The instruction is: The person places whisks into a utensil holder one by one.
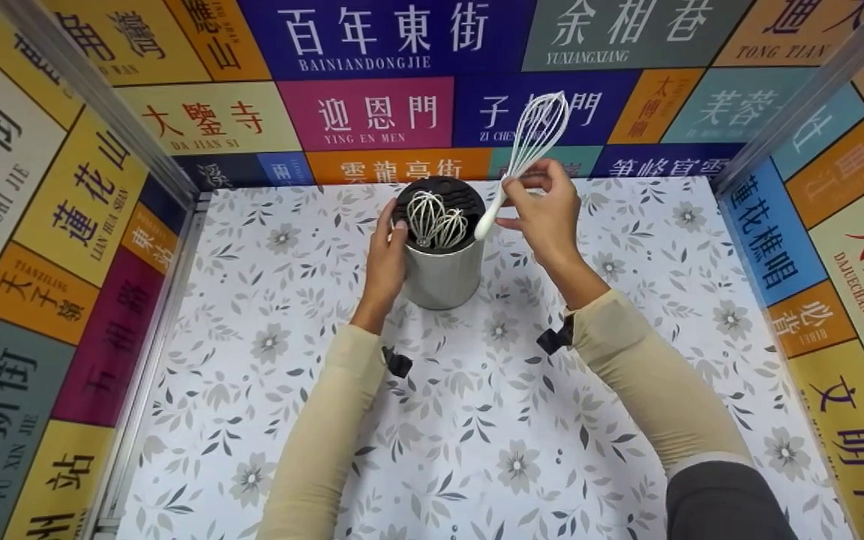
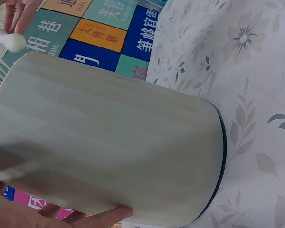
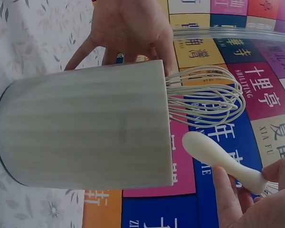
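Note:
A pale grey cylindrical utensil holder (image 1: 443,281) with a black slotted insert stands upright on the table. My left hand (image 1: 385,262) holds it by its left side, thumb near the rim and fingers along the wall. Heads up in the insert are two smaller wire whisks (image 3: 206,97), their handles hidden inside. My right hand (image 1: 548,214) pinches a larger white whisk (image 1: 490,216) where handle meets wires. That whisk is tilted, wires up and to the right, and its rounded handle end (image 3: 202,145) is close beside the holder's right rim.
A white tabletop (image 1: 507,405) with a grey flower and leaf pattern lies under the holder. Colourful panels (image 1: 383,112) printed with Chinese characters rise at the back, left and right. Clear strips run along the corners where the panels meet.

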Tool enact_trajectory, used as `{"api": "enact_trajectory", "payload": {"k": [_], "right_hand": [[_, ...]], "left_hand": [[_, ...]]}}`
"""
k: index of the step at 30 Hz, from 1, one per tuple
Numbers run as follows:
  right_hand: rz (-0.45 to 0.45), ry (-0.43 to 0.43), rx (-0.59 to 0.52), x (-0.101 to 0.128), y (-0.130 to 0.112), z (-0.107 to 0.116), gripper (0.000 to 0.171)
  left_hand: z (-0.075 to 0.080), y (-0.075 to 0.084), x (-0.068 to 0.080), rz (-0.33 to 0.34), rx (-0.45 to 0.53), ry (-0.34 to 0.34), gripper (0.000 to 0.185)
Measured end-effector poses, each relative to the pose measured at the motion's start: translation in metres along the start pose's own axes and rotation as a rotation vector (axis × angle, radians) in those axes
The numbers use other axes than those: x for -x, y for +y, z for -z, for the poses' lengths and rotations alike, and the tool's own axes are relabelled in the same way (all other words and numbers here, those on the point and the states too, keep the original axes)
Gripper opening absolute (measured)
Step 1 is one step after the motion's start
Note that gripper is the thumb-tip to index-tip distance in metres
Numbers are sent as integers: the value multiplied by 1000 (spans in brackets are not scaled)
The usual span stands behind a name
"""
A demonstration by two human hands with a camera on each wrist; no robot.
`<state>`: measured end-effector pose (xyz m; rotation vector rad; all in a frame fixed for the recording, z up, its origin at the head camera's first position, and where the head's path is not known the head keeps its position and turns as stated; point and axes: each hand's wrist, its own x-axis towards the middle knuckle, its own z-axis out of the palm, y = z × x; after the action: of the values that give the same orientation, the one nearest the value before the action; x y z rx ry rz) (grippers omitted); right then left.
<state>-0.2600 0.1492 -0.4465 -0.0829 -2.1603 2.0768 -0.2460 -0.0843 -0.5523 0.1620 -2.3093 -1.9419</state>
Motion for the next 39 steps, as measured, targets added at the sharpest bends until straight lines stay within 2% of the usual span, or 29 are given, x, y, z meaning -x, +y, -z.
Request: {"api": "enact_trajectory", "payload": {"k": [3,6,11,20,25,32,39], "right_hand": [[79,5,44,-3,0,-4,36],[123,0,34,-4,5,-8,35],[132,-11,-21,-4,17,-15,34],[117,-82,-3,-2,33,-19,34],[141,-133,41,0,40,-18,35],[233,-139,152,2,47,-17,42],[243,-144,192,4,50,-17,50]], "left_hand": [[-1,0,0,7,-7,6,52],[-1,0,0,11,-7,10,51],[-2,0,0,6,-6,11,51],[-3,0,-1,-17,15,2,51],[-3,-1,-1,-26,27,-9,51],[-2,0,-2,-14,38,-15,51],[-2,0,-2,-16,49,-2,52]]}}
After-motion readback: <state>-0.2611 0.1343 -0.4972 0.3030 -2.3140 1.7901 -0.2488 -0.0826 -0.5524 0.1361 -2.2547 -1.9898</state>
